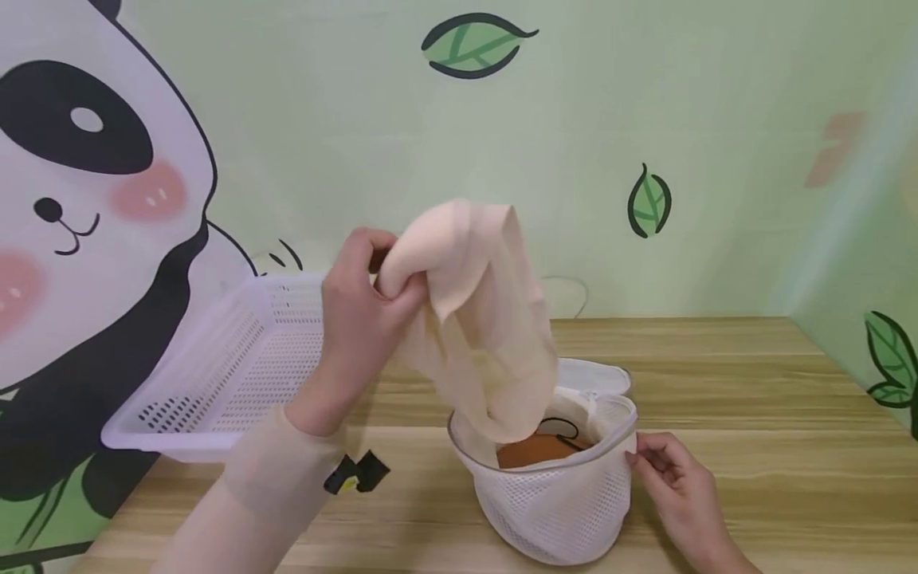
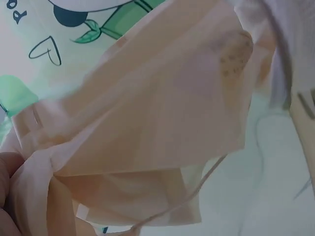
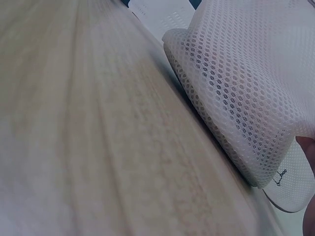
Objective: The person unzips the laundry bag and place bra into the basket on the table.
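Note:
My left hand (image 1: 369,291) grips a thin, pale beige garment (image 1: 488,311) between thumb and fingers and holds it up. Its lower end hangs over the mouth of a white mesh laundry bag (image 1: 552,510). In the left wrist view the beige garment (image 2: 157,113) spreads across the frame, with smooth cut edges and a narrow strip of fabric along the bottom. The bag stands on the table with its round lid (image 1: 595,376) folded back. Inside lies an orange-brown item (image 1: 534,452) with black cord-like trim, partly hidden. My right hand (image 1: 677,486) pinches the bag's right side near the rim.
A white plastic basket (image 1: 229,383) with slotted walls stands on the left of the wooden table (image 1: 753,399), partly behind my left arm. Behind the table hangs a pale green backdrop (image 1: 344,119) with a panda and leaves.

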A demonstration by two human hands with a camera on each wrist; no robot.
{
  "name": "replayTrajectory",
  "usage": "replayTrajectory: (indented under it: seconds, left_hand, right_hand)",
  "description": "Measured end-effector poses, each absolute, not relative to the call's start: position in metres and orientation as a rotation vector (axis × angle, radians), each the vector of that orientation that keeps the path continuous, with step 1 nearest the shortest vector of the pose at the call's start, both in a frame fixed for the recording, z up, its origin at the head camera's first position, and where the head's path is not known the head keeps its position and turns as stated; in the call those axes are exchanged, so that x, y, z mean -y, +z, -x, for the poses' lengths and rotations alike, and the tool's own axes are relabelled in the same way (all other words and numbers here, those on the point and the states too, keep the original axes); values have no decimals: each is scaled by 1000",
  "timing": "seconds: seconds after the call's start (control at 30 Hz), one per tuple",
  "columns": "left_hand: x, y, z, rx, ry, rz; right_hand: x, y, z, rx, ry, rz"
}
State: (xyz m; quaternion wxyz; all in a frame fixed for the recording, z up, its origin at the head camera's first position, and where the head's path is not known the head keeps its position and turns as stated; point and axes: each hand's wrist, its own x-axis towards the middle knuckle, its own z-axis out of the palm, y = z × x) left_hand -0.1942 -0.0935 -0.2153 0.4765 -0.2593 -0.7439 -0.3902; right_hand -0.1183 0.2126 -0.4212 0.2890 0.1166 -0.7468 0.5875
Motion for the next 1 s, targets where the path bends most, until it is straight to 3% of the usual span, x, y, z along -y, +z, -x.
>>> replayTrajectory:
  seconds: [0.53,0.8,1.0]
  left_hand:
    - [183,-160,229,1932,-753,280]
    - [237,-165,246,2033,-667,52]
    - [261,-191,254,2170,-632,14]
  right_hand:
    - [-209,-425,124,2033,1533,-271]
    - [-209,-424,124,2043,1520,-250]
    - [-210,-422,122,2058,1506,-219]
